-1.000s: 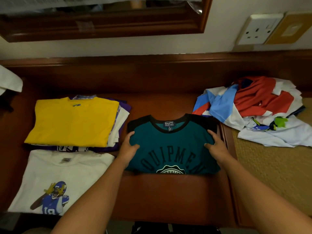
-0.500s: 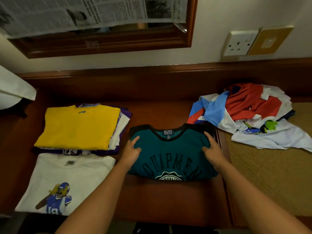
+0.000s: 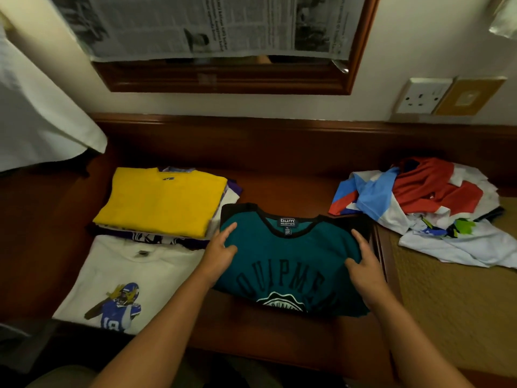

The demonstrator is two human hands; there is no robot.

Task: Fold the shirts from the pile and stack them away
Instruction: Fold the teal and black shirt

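On the wooden bench (image 3: pixel 279 340): left hand (image 3: pixel 219 254) and right hand (image 3: pixel 365 268) grip the folded teal shirt's (image 3: pixel 291 256) sides, fingers curled around its edges, probably to lift it onto a stack.

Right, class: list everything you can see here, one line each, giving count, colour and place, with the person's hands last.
Teal shirt: one, teal with black collar, folded, centre of the wooden top.
Folded stack: one, yellow shirt on top, left rear.
White shirt: one, white with blue player print, left front.
Unfolded pile: one, red, blue, white, right.
Newspaper: one, grey, over the framed mirror.
Wall socket: one, white, right wall.
White cloth: one, far left.
Left hand: on the teal shirt's left edge.
Right hand: on its right edge.
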